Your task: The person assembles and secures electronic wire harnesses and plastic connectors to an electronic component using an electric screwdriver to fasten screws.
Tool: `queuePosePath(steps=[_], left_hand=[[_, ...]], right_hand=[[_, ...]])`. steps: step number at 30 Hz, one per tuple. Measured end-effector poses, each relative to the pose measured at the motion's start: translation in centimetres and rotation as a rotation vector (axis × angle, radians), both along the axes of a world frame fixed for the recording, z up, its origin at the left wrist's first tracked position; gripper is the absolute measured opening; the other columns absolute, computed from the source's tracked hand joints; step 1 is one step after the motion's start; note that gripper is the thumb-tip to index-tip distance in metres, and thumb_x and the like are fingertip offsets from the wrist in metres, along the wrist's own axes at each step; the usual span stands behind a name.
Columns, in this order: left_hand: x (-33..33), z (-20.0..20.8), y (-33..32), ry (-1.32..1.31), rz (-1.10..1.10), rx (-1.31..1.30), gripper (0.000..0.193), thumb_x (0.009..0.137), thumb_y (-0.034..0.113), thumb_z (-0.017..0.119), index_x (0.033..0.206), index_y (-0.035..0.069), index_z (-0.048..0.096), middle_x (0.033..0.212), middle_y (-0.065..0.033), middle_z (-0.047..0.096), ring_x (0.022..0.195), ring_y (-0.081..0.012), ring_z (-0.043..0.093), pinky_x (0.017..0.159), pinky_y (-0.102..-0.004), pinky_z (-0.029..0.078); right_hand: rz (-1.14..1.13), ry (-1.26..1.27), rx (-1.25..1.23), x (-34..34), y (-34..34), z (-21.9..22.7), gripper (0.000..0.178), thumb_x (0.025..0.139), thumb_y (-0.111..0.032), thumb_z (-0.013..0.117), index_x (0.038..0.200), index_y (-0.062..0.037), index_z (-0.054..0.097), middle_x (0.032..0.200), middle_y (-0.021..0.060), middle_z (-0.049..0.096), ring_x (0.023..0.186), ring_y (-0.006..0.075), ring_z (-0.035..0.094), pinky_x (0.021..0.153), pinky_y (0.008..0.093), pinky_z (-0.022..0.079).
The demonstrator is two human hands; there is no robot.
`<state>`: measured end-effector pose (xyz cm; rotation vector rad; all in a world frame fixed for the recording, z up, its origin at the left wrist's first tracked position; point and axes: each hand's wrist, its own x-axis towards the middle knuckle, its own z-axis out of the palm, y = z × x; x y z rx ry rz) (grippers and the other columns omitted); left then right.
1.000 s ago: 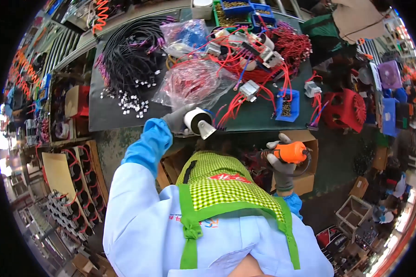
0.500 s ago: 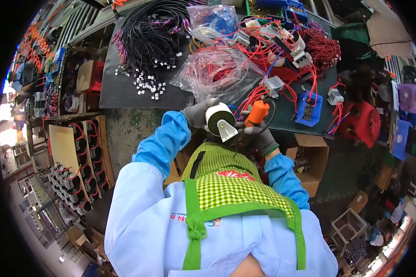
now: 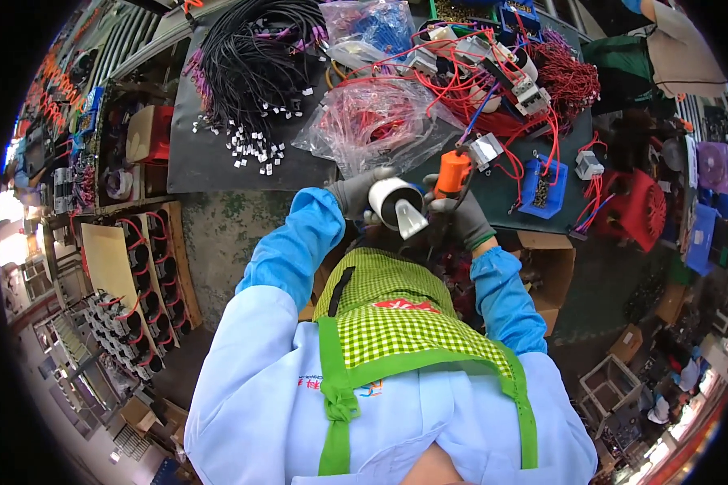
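My left hand (image 3: 354,194), in a grey glove, is closed round a white cylindrical housing (image 3: 387,192). The housing's dark open end tips toward me, and a pale bracket (image 3: 410,218) sticks out from it. Just to the right, my right hand (image 3: 469,221), also gloved in grey, grips an orange corded hand tool (image 3: 451,174), which stands nearly upright. The tool's lower end is too dark and blurred to make out. Both hands are over the near edge of the worktable, in front of my green checked apron (image 3: 412,315).
A clear plastic bag of red parts (image 3: 372,121) lies on the dark worktable (image 3: 210,162). Black cables (image 3: 259,56) with white connectors are piled at left. Red-wired assemblies (image 3: 493,73) and a blue tray (image 3: 540,194) occupy the right. Below stands a cardboard box (image 3: 554,279).
My left hand has shifted slightly right and turned the white housing, so its bracket now angles to the right. The orange tool has moved slightly up and stands more upright.
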<state>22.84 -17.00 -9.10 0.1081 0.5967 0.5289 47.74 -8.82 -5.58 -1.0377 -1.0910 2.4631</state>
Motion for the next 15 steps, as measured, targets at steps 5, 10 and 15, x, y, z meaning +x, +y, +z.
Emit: queuePosePath(steps=[5, 10, 15], left_hand=[[-0.5, -0.4, 2.6, 0.653, 0.176, 0.322, 0.054, 0.094, 0.055, 0.033, 0.098, 0.011, 0.065, 0.072, -0.0078, 0.065, 0.043, -0.0144, 0.055, 0.034, -0.0244, 0.042], [-0.8, -3.4, 3.5, 1.025, 0.378, -0.144, 0.039, 0.095, 0.038, 0.045, 0.115, 0.008, 0.061, 0.105, -0.0155, 0.066, 0.1, -0.0278, 0.064, 0.07, -0.0384, 0.054], [-0.7, -1.6, 1.6, 1.296, 0.221, 0.719, 0.076, 0.08, 0.047, 0.066, 0.135, 0.0, 0.041, 0.125, -0.025, 0.053, 0.12, -0.0395, 0.05, 0.103, -0.0395, 0.038]], right_hand=[[-0.111, -0.008, 0.347, 0.4, 2.0, 4.1, 0.064, 0.064, -0.007, 0.074, 0.124, -0.0014, 0.054, 0.106, 0.0048, 0.061, 0.097, 0.0164, 0.06, 0.089, 0.0319, 0.047], [0.059, -0.127, 0.565, 0.2, 0.3, 3.8, 0.067, 0.065, -0.008, 0.073, 0.128, -0.0032, 0.05, 0.113, 0.0046, 0.056, 0.102, 0.0173, 0.054, 0.092, 0.0319, 0.044], [0.094, -0.221, 0.669, 1.4, -1.5, 1.0, 0.05, 0.062, -0.015, 0.071, 0.108, -0.0004, 0.059, 0.12, 0.0129, 0.054, 0.108, 0.026, 0.056, 0.093, 0.034, 0.043]])
